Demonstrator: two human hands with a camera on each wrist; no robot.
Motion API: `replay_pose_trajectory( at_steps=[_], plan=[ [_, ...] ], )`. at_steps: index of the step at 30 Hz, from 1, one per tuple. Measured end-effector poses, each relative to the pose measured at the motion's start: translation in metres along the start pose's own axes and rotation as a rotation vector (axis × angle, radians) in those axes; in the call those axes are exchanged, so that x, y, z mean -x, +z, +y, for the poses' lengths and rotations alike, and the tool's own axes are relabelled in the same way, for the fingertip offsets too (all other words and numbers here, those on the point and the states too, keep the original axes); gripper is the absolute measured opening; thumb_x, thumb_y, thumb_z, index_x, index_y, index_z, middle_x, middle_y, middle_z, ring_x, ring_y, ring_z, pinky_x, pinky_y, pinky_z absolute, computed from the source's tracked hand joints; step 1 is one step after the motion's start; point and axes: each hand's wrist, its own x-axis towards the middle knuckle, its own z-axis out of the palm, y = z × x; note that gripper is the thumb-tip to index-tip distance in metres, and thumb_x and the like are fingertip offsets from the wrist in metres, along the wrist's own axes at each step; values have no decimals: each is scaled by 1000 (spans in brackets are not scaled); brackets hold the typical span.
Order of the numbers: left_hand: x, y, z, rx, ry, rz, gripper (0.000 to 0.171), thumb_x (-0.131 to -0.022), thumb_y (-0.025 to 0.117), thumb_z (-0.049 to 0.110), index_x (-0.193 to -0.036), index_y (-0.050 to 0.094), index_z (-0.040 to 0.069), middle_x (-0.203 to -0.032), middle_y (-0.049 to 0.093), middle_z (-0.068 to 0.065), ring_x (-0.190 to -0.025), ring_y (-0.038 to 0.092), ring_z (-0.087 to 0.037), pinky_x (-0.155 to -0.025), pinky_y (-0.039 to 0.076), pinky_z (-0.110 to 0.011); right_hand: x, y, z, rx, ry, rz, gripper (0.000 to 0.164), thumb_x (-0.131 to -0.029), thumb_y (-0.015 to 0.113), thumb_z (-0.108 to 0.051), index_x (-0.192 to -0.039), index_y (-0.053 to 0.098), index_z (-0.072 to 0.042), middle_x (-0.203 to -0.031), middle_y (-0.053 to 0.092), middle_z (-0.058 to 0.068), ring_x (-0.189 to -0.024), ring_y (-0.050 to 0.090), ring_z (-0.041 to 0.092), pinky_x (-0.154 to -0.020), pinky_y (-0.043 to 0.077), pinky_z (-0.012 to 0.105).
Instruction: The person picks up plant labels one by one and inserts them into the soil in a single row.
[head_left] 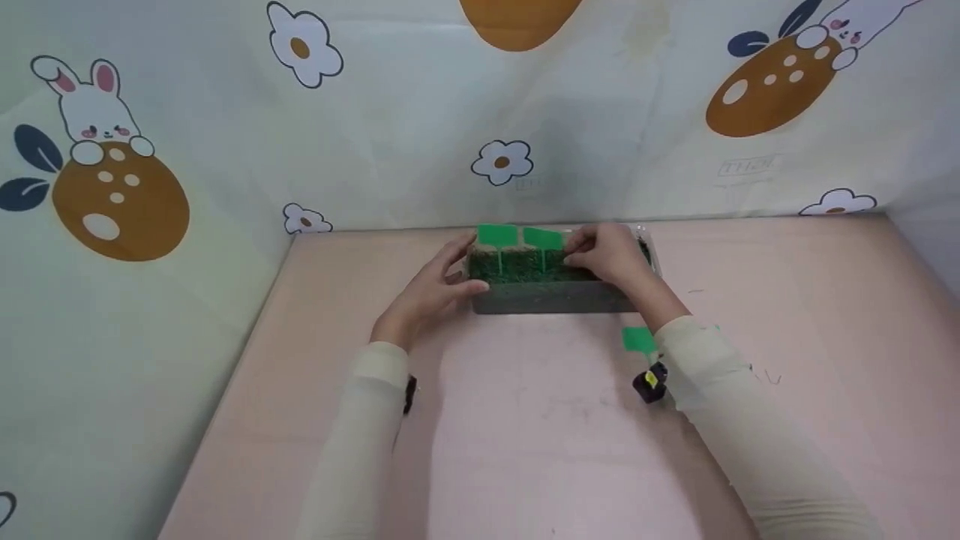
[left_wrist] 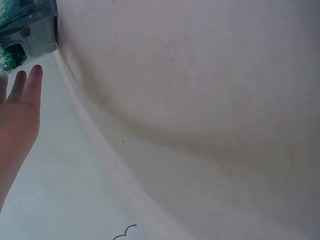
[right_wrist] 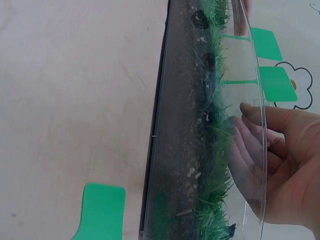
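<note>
A clear plastic box (head_left: 555, 298) of dark soil, topped with green grass (head_left: 517, 265), sits at the table's back edge. Two green plant labels, a left one (head_left: 497, 235) and a right one (head_left: 544, 238), stand upright in the grass. At the box's left end is my left hand (head_left: 431, 291), its thumb by the front corner and its fingers extended along the side. My right hand (head_left: 615, 257) reaches over the front wall, just right of the right label. Seen through the clear wall in the right wrist view, its fingers (right_wrist: 245, 150) bend loosely over the grass, with nothing visible between them.
Another green label (head_left: 639, 340) lies on the pink table (head_left: 525, 420), partly under my right forearm. A patterned sheet (head_left: 405, 150) with rabbits and flowers rises right behind the box.
</note>
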Motion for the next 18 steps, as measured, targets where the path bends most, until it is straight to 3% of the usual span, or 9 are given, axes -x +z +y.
replay_pose_trajectory(
  at_steps=[8,18],
  plan=[
    [-1,-1,1,-34,35,-15,89,-91,74,27,-161,19,26,-167,18,0,-156,18,-25,-125,28,-43,3,-7,4,44,3,23,17,-92,71,-14,-106,74,-6,-106,71,14,-97,66,26,-86,56,38],
    [-1,0,1,-45,12,-7,88,-90,75,31,-159,21,33,-167,19,2,-155,20,-24,-124,30,-43,8,-14,8,8,8,24,17,-92,70,-12,-106,73,-3,-106,71,16,-98,66,27,-89,56,41]
  ],
)
